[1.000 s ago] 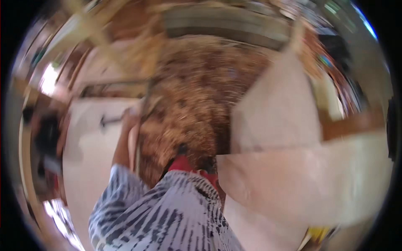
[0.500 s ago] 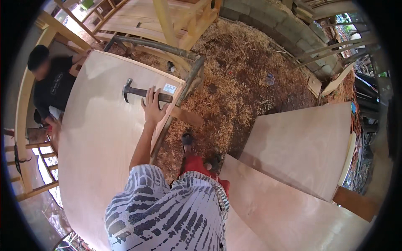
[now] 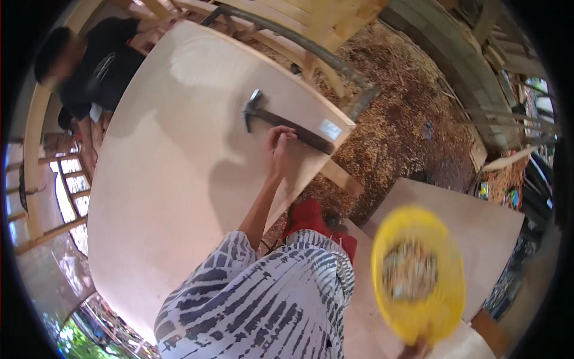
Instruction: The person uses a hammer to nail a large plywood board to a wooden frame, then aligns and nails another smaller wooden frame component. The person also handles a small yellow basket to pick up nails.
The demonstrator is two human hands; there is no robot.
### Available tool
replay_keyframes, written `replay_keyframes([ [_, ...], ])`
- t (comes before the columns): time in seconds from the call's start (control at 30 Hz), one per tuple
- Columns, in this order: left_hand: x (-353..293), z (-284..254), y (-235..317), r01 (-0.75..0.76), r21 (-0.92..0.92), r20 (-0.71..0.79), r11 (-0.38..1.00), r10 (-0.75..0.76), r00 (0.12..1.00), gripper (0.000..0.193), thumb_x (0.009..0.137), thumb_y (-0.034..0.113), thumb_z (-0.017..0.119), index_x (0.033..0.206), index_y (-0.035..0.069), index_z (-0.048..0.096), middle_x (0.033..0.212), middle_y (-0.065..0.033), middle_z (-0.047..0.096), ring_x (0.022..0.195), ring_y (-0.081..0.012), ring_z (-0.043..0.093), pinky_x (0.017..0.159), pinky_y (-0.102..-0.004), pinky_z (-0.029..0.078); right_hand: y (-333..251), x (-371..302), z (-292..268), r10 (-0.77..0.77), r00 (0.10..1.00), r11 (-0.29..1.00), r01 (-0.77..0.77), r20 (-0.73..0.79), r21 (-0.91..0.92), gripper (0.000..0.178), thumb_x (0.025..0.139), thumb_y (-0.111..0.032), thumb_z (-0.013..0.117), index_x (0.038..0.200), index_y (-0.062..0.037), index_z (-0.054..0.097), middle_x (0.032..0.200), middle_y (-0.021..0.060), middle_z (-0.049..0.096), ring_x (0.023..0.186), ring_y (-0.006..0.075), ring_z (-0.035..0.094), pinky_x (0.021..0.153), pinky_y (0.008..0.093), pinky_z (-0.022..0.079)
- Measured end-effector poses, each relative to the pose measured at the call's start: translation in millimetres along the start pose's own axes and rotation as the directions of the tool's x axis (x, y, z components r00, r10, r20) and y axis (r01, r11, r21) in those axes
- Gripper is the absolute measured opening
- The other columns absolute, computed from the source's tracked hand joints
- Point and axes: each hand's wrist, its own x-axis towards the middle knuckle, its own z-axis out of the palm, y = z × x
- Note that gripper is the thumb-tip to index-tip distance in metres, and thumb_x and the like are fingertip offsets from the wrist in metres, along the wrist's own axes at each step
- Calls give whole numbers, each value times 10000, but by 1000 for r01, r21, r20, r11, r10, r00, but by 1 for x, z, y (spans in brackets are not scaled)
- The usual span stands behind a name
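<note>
A hammer with a dark handle and metal claw head lies on the large pale plywood panel, near its right edge. Over the handle, my left hand has its fingers curled in; whatever they may hold is hidden. My right hand grips the near rim of a yellow plastic bowl, blurred by motion and held out to my right. Small brownish pieces lie in the bowl, too smeared to name.
At the far left a person in a dark shirt stands by the panel's edge. More plywood sheets lie at my right. Wood shavings cover the ground ahead, bordered by a low block wall. A wooden frame stands beyond.
The yellow bowl has come into view at the right, in my right hand. My left hand has shifted along the hammer handle, its spread fingers now curled. The whole view has turned.
</note>
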Motion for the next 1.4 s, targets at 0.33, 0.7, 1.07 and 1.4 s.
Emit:
replay_keyframes([
  [0.33, -150, -263, 168, 110, -148, -174, 983, -135, 975, 475, 1085, 311, 516, 1469, 37, 460, 1371, -134, 599, 1228, -212, 609, 984, -375, 522, 103, -95, 420, 182, 373, 968, -232, 910, -98, 335, 929, -54, 595, 1218, 116, 582, 978, 222, 727, 662, 292, 726, 577, 343, 612],
  [0.7, -180, -311, 133, 148, 129, -504, 981, -64, 861, 504, 1030, 66, 567, 1493, -10, 385, 1386, -163, 561, 1274, -223, 554, 1057, -376, 478, 59, -150, 470, -287, 358, 591, 796, 889, -129, 265, 947, -18, 643, 1204, 43, 642, 1088, 161, 684, 933, 260, 683, 813, 392, 552],
  [1.07, -228, -326, 37, 122, 269, -755, 955, 130, 643, 300, 1061, 167, 573, 1293, -23, 572, 1068, -63, 663, 846, -80, 590, 721, -230, 476, 145, -189, 616, 16, -508, 224, 841, 861, 492, 199, 872, -91, 661, 1027, 24, 710, 1101, 198, 668, 1021, 404, 649, 894, 494, 532],
  [1.4, -239, -350, 48, 182, 298, -766, 937, 121, 631, 127, 1016, 94, 640, 1075, -16, 662, 869, -28, 665, 714, -59, 562, 629, -235, 473, 159, -221, 627, 144, -436, 187, 893, 888, 409, 145, 862, -115, 698, 962, -16, 732, 921, 177, 721, 936, 371, 700, 844, 476, 548],
])
